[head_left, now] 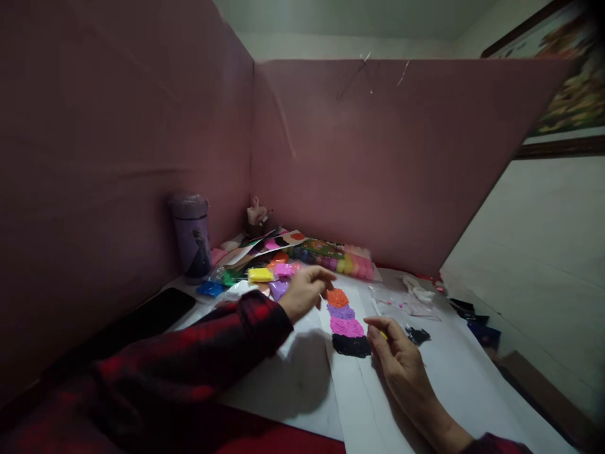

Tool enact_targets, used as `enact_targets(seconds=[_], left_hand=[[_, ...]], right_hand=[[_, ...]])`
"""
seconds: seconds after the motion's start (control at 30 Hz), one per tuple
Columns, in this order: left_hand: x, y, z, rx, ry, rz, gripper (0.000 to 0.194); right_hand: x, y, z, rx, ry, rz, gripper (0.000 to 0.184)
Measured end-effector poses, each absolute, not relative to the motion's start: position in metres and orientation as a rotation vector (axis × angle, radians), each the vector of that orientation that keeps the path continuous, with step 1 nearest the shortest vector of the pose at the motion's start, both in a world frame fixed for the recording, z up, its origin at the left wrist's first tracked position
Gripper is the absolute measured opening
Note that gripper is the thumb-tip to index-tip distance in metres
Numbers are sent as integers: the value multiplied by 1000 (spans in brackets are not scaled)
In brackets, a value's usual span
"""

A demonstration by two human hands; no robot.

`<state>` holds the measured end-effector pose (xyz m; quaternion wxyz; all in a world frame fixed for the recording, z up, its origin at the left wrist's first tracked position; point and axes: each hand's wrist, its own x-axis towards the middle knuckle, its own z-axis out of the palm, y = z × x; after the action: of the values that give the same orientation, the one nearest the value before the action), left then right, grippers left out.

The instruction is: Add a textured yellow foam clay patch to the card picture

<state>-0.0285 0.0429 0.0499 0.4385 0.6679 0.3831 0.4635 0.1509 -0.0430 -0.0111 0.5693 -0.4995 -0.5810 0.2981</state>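
Note:
A white paper sheet (359, 384) lies on the table with a column of clay patches on it: orange (337, 297), purple (341, 311), pink (347, 326) and black (351, 345). My left hand (305, 291), in a red plaid sleeve, hovers just left of the orange patch with fingers loosely curled toward it. My right hand (396, 350) rests beside the black patch, fingers pinched on a small yellow piece of clay (383, 335).
Small clay packets lie behind, yellow (260, 275), blue (210, 289) and pink-purple ones, plus a long multicolour clay pack (338, 257). A purple cup (193, 236) stands at the back left. A black phone (158, 309) lies left. Pink cardboard walls (378, 157) enclose the table.

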Motion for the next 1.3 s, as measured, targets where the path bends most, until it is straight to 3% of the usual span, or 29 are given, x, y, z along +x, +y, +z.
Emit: enact_targets(seconds=[0.17,0.27,0.33,0.5,0.67,0.87,1.0,1.3], left_hand=[[-98,78,88,1915,1304,1121,31],[-139,88,89,2122,1526,943,24],[-155,91,83,2230,1656,769,30],[-160,98,66,2367,1783,363,34],[-153,103,65,2334,1775,302,32],[-133,76,81,2212,1439,523,23],[-95,37,89,2059,987,497,39],[-54,4,60,1430,590,277,38]], right_hand=[[154,-44,-9,-1197,-1340,775,28],[155,-44,-6,-1238,-1409,708,27],[155,-44,-6,-1234,-1461,690,27],[152,-44,-6,-1244,-1479,691,26],[151,-45,-4,-1241,-1515,725,26],[151,-49,-2,-1249,-1549,680,28],[147,-53,11,-1138,-1594,611,23],[138,-54,33,-1030,-1305,1366,37]])
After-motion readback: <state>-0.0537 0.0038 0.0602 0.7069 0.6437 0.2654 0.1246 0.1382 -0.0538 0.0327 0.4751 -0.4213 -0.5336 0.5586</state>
